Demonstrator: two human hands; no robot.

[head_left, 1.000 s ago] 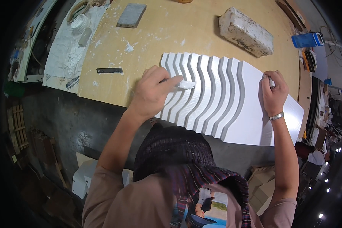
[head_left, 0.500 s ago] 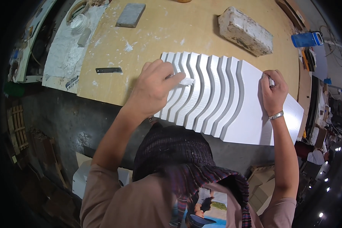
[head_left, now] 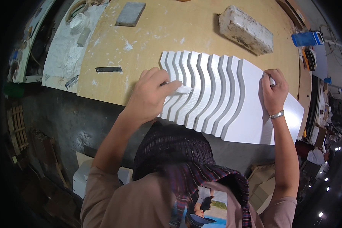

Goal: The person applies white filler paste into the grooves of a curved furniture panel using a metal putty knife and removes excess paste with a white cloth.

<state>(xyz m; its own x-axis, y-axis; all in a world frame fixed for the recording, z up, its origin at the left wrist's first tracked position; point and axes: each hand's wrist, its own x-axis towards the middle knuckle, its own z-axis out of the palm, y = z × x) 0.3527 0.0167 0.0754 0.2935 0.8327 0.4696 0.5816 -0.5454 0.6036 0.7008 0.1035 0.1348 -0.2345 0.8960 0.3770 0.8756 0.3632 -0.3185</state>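
Note:
A white panel point(head_left: 250, 117) with stepped, wavy ridges lies along the table's near edge, its right part smooth and flat. My left hand point(head_left: 148, 93) is over the panel's left end, its fingers closed on a small white soft-looking piece, perhaps a wad of cloth point(head_left: 184, 90). The tip of that piece pokes out past my thumb and touches a groove between ridges. At the smooth right part, my right hand point(head_left: 275, 89) rests with curled fingers. Something small and whitish point(head_left: 271, 81) shows between them, too hidden to name.
On the pale table point(head_left: 148, 41) are a black blade-like strip point(head_left: 109, 69), a grey block point(head_left: 130, 14) and a long whitish, stained block point(head_left: 246, 30). A white tub point(head_left: 78, 23) stands on a white-smeared board at left. A blue container point(head_left: 307, 38) is at far right.
My left hand has slid a little nearer to me and to the left, drawing the white piece along the groove. My right hand and the panel have barely moved.

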